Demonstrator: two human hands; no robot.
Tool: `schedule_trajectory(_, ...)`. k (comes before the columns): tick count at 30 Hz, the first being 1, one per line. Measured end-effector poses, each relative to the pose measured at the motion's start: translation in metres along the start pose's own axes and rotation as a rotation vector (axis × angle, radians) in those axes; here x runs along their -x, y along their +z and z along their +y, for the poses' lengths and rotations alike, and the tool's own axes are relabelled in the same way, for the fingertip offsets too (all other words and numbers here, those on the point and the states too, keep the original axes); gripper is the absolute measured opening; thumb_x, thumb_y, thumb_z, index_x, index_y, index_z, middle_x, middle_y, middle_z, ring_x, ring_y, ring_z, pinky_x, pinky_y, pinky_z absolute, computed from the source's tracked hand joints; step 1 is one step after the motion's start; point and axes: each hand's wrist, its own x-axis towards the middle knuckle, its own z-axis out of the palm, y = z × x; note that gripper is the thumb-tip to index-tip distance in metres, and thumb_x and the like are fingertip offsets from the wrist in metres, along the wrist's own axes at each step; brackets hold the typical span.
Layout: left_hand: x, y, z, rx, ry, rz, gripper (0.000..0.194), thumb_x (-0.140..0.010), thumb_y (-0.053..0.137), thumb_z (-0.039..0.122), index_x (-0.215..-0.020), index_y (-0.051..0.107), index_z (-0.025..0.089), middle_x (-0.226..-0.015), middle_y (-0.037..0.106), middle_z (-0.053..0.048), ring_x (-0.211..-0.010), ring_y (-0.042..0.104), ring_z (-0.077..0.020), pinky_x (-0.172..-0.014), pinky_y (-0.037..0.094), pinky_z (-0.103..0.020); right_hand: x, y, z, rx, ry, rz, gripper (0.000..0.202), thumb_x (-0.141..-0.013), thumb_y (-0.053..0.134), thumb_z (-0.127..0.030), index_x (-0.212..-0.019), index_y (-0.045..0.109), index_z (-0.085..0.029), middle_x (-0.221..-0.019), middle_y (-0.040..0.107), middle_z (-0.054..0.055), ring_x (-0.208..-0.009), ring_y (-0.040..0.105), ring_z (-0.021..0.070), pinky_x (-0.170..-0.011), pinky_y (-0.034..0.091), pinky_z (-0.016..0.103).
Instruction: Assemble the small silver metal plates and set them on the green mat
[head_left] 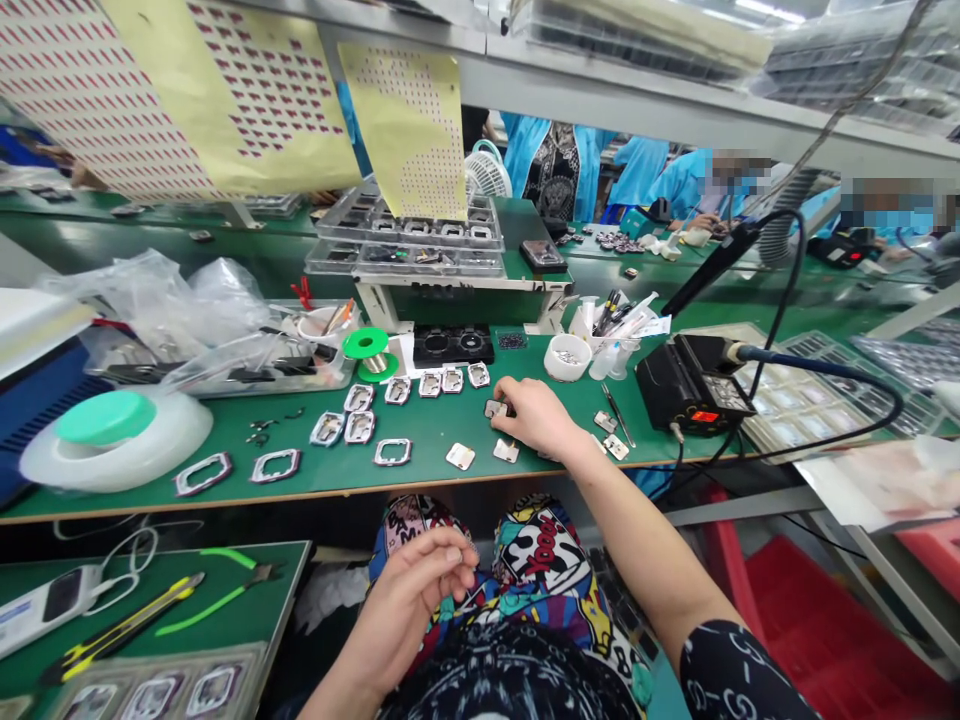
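Observation:
On the green bench, my right hand (531,415) has its thumb and fingers closed on a small silvery plate (495,408). Two similar plates lie just below it, one to the left (460,456) and one under the hand (505,451). My left hand (429,575) is raised over my lap, its fingers loosely curled and apart, with nothing visible in them. Several watch-like frames (360,427) lie left of my right hand. Near the front edge is another frame (393,452). Right of the hand, tweezers (619,416) lie beside more small plates (616,447).
A black soldering station (691,390) with cables stands at the right. Behind are a white round tub (567,357) and a green solder spool (366,345). A tape roll (112,440) lies left. Pliers (217,600) rest lower left. People in blue sit beyond.

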Motion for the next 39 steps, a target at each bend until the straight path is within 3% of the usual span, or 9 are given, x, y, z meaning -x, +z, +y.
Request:
schedule_trajectory(6, 0.001, 0.001, -0.001, -0.013, 0.002, 0.014, 0.015, -0.090, 0.079, 0.030, -0.096, 0.077, 0.015, -0.096, 0.075, -0.011, -0.080, 0.065, -0.0179, -0.071, 0.051, -0.028, 0.002, -0.001, 0.000, -0.144, 0.005, 0.004, 0.024, -0.089, 0.075, -0.021, -0.109, 0.062, -0.023, -0.085, 0.071, -0.002, -0.083, 0.061, 0.0178, -0.073, 0.037, 0.028)
schedule_trajectory(11, 0.002, 0.003, 0.011, -0.062, 0.081, 0.034, 0.018, -0.089, 0.081, 0.031, -0.098, 0.078, 0.016, -0.098, 0.077, -0.012, -0.080, 0.068, -0.0192, -0.070, 0.052, -0.028, 0.005, -0.005, -0.005, -0.383, 0.094, 0.063, 0.014, -0.090, 0.071, -0.022, -0.104, 0.067, -0.023, -0.083, 0.070, -0.002, -0.078, 0.061, 0.0166, -0.071, 0.041, 0.029)
schedule_trajectory(18, -0.004, 0.018, 0.036, -0.295, 0.320, 0.115, 0.023, -0.090, 0.080, 0.038, -0.105, 0.080, 0.020, -0.101, 0.080, -0.012, -0.083, 0.071, -0.0218, -0.076, 0.057, -0.031, 0.039, -0.017, -0.040, -0.758, 0.250, 0.220, 0.013, -0.092, 0.069, -0.033, -0.101, 0.071, -0.023, -0.082, 0.069, -0.001, -0.072, 0.060, 0.0165, -0.066, 0.046, 0.031)
schedule_trajectory(22, -0.013, 0.034, 0.050, -0.465, 0.563, 0.235, 0.023, -0.089, 0.081, 0.037, -0.108, 0.079, 0.024, -0.102, 0.078, -0.008, -0.090, 0.071, -0.0220, -0.083, 0.056, -0.030, 0.062, -0.018, -0.064, -0.765, 0.227, 0.313, 0.010, -0.091, 0.070, -0.027, -0.100, 0.073, -0.023, -0.088, 0.072, 0.001, -0.080, 0.064, 0.0177, -0.075, 0.049, 0.033)
schedule_trajectory(25, -0.018, 0.043, 0.055, -0.608, 0.714, 0.260, 0.021, -0.091, 0.079, 0.037, -0.110, 0.080, 0.027, -0.098, 0.075, -0.005, -0.085, 0.068, -0.0201, -0.078, 0.053, -0.027, 0.074, -0.018, -0.075, -0.723, 0.192, 0.352, 0.009, -0.091, 0.069, -0.023, -0.099, 0.073, -0.025, -0.089, 0.071, 0.000, -0.082, 0.065, 0.0178, -0.077, 0.050, 0.033)
schedule_trajectory(35, -0.023, 0.040, 0.049, -0.696, 0.732, 0.207, 0.016, -0.089, 0.080, 0.043, -0.091, 0.081, 0.027, -0.100, 0.073, -0.006, -0.093, 0.067, -0.0236, -0.081, 0.051, -0.026, 0.084, -0.016, -0.082, -0.721, 0.181, 0.286, 0.014, -0.085, 0.070, -0.016, -0.095, 0.071, -0.026, -0.086, 0.070, -0.002, -0.084, 0.065, 0.0173, -0.073, 0.049, 0.030)
schedule_trajectory(39, -0.020, 0.034, 0.048, -0.698, 0.634, 0.211, 0.021, -0.092, 0.076, 0.047, -0.092, 0.079, 0.026, -0.105, 0.071, -0.006, -0.096, 0.066, -0.0221, -0.080, 0.051, -0.025, 0.087, -0.015, -0.083, -0.769, 0.221, 0.215, 0.016, -0.087, 0.068, -0.016, -0.100, 0.074, -0.025, -0.088, 0.070, -0.001, -0.085, 0.063, 0.0164, -0.074, 0.049, 0.028)
